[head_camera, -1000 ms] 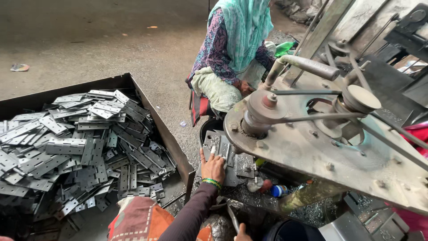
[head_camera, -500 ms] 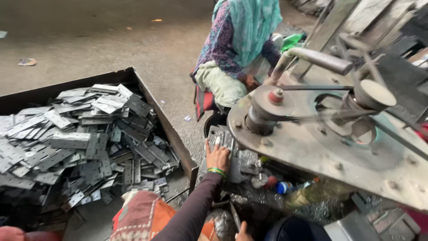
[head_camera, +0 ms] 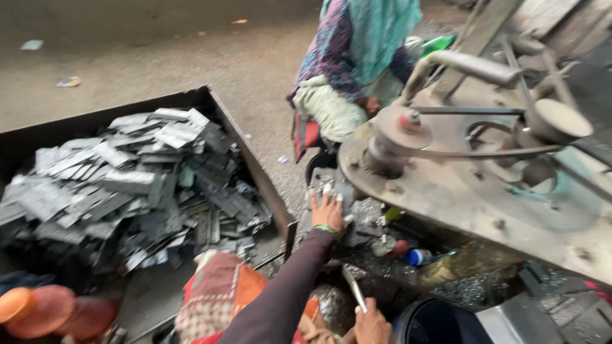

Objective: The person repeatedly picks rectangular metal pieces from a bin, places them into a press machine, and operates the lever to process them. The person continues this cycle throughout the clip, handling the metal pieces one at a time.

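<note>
My left hand (head_camera: 328, 213), in a dark sleeve with a green bangle, lies flat with fingers apart on a stack of small grey metal plates (head_camera: 363, 213) under the edge of a round machine table (head_camera: 459, 191). My right hand (head_camera: 371, 325) shows only partly at the bottom edge. It is closed around the lower end of a thin metal strip (head_camera: 354, 290) that points up and left.
A dark open bin (head_camera: 255, 165) at left holds a heap of several flat metal pieces (head_camera: 121, 185). A seated person (head_camera: 357, 70) in a teal scarf works beyond the machine, whose pulley (head_camera: 398, 134) and belt sit at right. Orange round lids (head_camera: 44, 309) lie bottom left.
My left hand has crept slightly farther onto the plate stack. The view has tilted a little; the right hand stays low at the bottom edge.
</note>
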